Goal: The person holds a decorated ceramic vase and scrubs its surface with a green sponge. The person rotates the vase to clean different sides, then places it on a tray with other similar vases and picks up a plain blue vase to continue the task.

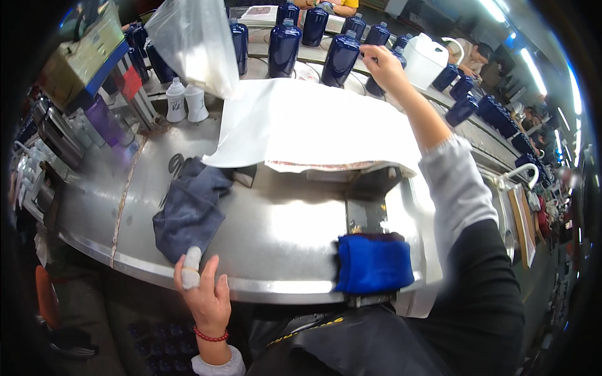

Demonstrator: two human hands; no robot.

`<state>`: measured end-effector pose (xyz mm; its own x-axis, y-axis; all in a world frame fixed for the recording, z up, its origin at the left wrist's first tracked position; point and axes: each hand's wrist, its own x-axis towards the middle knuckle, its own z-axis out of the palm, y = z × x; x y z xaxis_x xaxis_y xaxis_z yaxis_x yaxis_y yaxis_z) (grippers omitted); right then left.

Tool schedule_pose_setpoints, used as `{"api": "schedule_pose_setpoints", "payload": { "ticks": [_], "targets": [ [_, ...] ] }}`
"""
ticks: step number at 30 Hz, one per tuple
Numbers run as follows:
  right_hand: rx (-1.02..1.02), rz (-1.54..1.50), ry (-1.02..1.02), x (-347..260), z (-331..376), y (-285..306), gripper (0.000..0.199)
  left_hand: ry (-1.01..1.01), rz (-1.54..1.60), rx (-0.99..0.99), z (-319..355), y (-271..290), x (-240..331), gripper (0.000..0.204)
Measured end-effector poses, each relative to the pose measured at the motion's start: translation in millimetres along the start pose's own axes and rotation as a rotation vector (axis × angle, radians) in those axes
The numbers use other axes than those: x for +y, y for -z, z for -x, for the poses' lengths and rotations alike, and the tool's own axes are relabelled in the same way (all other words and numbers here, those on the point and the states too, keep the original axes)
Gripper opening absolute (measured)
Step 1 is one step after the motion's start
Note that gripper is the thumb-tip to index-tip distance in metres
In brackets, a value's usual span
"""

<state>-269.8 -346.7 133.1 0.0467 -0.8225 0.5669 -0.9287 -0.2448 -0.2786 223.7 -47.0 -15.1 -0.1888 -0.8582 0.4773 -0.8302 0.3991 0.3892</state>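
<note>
Factory line w/ a curved steel bench (276, 238) filling the centre of the frame; overhead lights at upper right, other workers at the far top and right edge.

Head view: right hand (384, 66) is stretched far out to the upper centre-right, arm nearly straight, grey sleeve pushed back from the wrist. Fingers are curled and sit at a dark blue bottle (379, 74) in the row of bottles (285, 47) along the top of the frame. Contact seems likely, but can't tell if the fingers are closed round it; the hand hides most of the bottle.

Bottle looks like glazed glass or ceramic, so prob. heavy, stiff, slick and breakable. Best hold would be round the neck or shoulder, w/ fingers wrapped fully.

Left hand (204, 291) is at lower left, resting on the near rim of the bench. Fingers loosely spread, holding nothing; index finger wears a white bandage. Red bead bracelet at the wrist. It's just below a crumpled grey cloth (188, 210).

White sheet (313, 125) is spread across the mid-bench, a clear plastic bag (194, 41) hangs at upper left. Two small white bottles (185, 100) stand left of the sheet. Blue pad (373, 263) is on the near rim, lower centre. White jug (425, 59) sits just right of the reaching hand.
</note>
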Motion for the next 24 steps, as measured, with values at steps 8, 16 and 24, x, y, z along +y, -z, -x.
{"api": "schedule_pose_setpoints", "payload": {
  "ticks": [8, 16, 24],
  "targets": [
    [0.137, 0.402, 0.049, 103, -86, -39, 0.033, 0.2, -0.078, -0.14, -29, -13, 8, 0.04],
    [0.212, 0.246, -0.056, 131, -47, -10, 0.03, -0.11, 0.054, 0.045, -59, -7, 59, 0.03],
    [-0.065, -0.489, 0.016, -1, 71, 238, 0.01, -0.358, 0.718, -0.033, -135, -22, 166, 0.054]
  ]
}}
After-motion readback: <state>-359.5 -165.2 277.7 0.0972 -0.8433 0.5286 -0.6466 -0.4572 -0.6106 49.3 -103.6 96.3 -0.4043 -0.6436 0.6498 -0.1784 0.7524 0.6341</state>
